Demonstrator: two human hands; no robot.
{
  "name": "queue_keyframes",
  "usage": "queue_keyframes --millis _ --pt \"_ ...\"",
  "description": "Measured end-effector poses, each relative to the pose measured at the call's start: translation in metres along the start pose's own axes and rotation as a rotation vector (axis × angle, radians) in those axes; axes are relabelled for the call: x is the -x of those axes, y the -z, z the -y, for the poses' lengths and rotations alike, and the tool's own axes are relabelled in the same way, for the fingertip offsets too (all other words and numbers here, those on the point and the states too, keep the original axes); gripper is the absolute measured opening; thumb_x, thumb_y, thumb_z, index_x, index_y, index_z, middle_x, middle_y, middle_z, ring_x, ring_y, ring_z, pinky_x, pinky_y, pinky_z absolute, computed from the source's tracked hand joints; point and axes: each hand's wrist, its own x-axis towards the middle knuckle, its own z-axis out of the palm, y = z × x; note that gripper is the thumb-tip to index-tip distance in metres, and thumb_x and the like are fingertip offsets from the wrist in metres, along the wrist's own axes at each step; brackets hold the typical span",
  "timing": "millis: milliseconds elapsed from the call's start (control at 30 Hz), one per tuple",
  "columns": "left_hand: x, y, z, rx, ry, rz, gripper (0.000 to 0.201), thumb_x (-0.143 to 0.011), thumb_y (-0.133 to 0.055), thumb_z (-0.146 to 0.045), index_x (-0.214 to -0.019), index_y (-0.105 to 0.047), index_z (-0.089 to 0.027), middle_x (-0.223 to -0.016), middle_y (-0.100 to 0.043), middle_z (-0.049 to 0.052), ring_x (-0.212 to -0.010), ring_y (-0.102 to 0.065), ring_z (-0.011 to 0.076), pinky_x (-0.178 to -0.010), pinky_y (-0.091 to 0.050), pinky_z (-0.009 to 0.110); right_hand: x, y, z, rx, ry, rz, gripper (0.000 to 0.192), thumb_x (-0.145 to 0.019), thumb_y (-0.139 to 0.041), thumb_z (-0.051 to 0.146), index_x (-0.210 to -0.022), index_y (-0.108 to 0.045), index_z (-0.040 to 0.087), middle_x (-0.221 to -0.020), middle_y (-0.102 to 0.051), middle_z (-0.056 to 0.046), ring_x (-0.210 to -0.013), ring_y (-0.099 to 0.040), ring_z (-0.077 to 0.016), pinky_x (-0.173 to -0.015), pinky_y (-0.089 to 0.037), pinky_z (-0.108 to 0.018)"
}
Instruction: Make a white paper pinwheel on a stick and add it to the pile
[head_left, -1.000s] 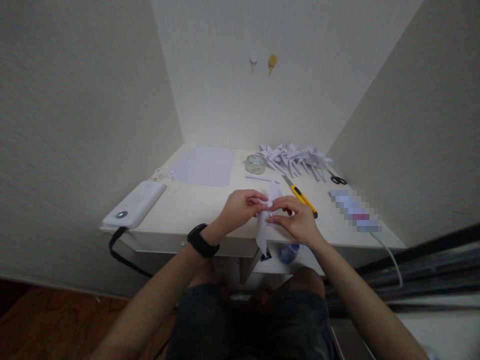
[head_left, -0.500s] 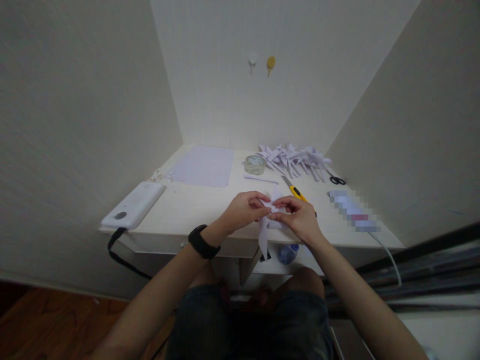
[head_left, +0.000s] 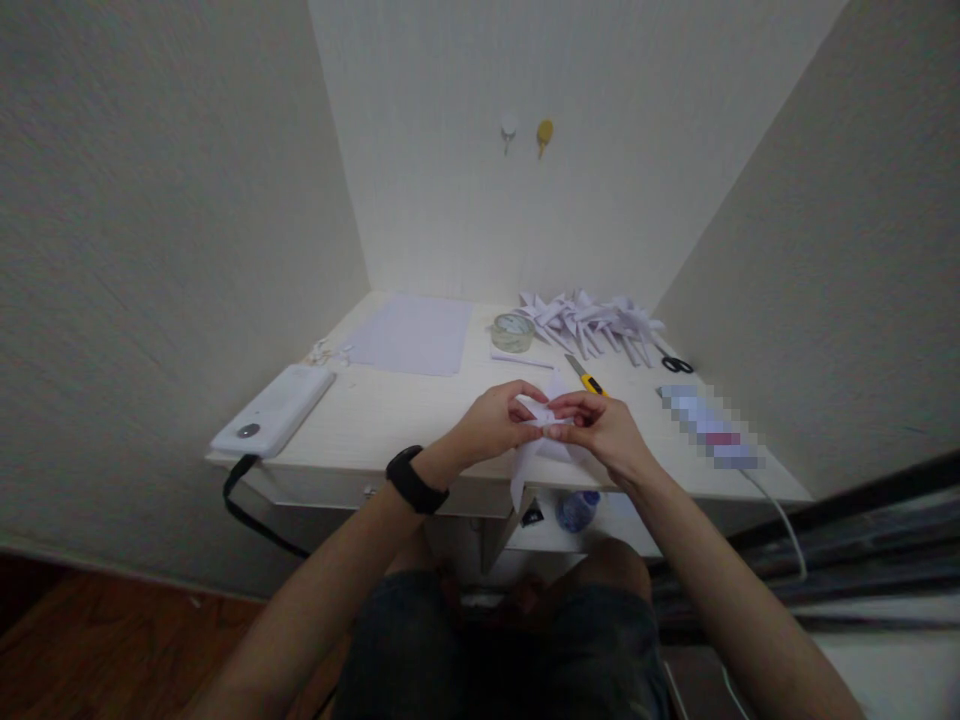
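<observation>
Over the near edge of the desk (head_left: 390, 420), a folded white paper piece (head_left: 534, 440) is held up between both hands, its lower end hanging past the desk's front. The left hand (head_left: 491, 420) pinches its upper fold from one side with thumb and fingertips pressed together; the right hand (head_left: 606, 428) pinches the same fold from the other side, so the fingertips of both nearly meet. A black wristband (head_left: 415, 480) sits on the left wrist. Just beyond the paper piece lies a yellow utility knife (head_left: 585, 376), partly hidden by the right hand. Farther back from it stand a tape roll (head_left: 513, 331) and a heap of folded paper shapes (head_left: 592, 320), with black scissors (head_left: 675, 362) beside the heap. Left of the tape roll lies a flat paper sheet (head_left: 414, 336), and a white power bank (head_left: 271, 410) rests at the desk's left edge.
</observation>
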Motion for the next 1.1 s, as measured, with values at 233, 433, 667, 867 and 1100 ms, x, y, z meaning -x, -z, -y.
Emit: queue_keyframes --millis 233,433,667,867,1100 --pt "0.007 -0.002 -0.014 -0.416 -0.242 -0.389 0.027 -0.078 -0.066 -0.019 -0.104 -0.063 -0.019 -0.086 -0.071 0.002 -0.078 -0.066 0.0157 -0.076 -0.051 0.028 -0.010 0.005 -0.005 0.054 0.065 -0.120 0.044 -0.050 -0.090 0.043 -0.084 -0.075 0.019 -0.079 -0.072 -0.004 -0.067 -0.057 -0.0162 -0.059 -0.044 -0.030" --pt "-0.021 0.009 -0.008 -0.426 -0.198 -0.533 0.035 -0.075 -0.072 -0.029 -0.105 -0.064 -0.014 -0.107 -0.068 0.011 -0.100 -0.063 0.0236 -0.090 -0.049 0.036 -0.040 0.005 -0.007 -0.245 -0.022 -0.305 0.047 -0.042 -0.091 0.036 -0.081 -0.070 0.022 -0.078 -0.068 -0.002 -0.066 -0.057 -0.0151 -0.051 -0.038 -0.026" --pt "-0.078 0.027 0.009 0.184 -0.123 0.073 0.043 -0.066 -0.077 -0.022 -0.106 -0.067 -0.011 -0.108 -0.070 0.010 -0.099 -0.065 0.0198 -0.092 -0.047 0.032 -0.082 0.004 -0.004 -0.473 -0.184 -0.380 0.050 -0.038 -0.089 0.027 -0.081 -0.064 0.023 -0.059 -0.061 0.007 -0.047 -0.042 -0.0073 -0.041 -0.024 -0.020" --pt "-0.091 0.033 0.019 0.368 -0.039 0.005 0.033 -0.069 -0.074 -0.023 -0.100 -0.070 -0.011 -0.105 -0.070 0.009 -0.098 -0.063 0.0190 -0.090 -0.047 0.031 -0.104 0.008 -0.016 -0.279 -0.091 -0.409 0.043 -0.040 -0.090 0.033 -0.071 -0.063 0.020 -0.054 -0.061 0.005 -0.047 -0.047 -0.0086 -0.043 -0.030 -0.022" --pt "-0.091 0.040 0.024 0.418 -0.003 0.034 0.043 -0.072 -0.075 -0.030 -0.111 -0.069 -0.014 -0.113 -0.067 0.011 -0.107 -0.059 0.0243 -0.094 -0.043 0.037 -0.122 0.014 -0.034 -0.038 0.094 -0.331 0.035 -0.050 -0.086 0.044 -0.068 -0.074 0.017 -0.066 -0.072 -0.005 -0.062 -0.063 -0.0190 -0.062 -0.049 -0.032"
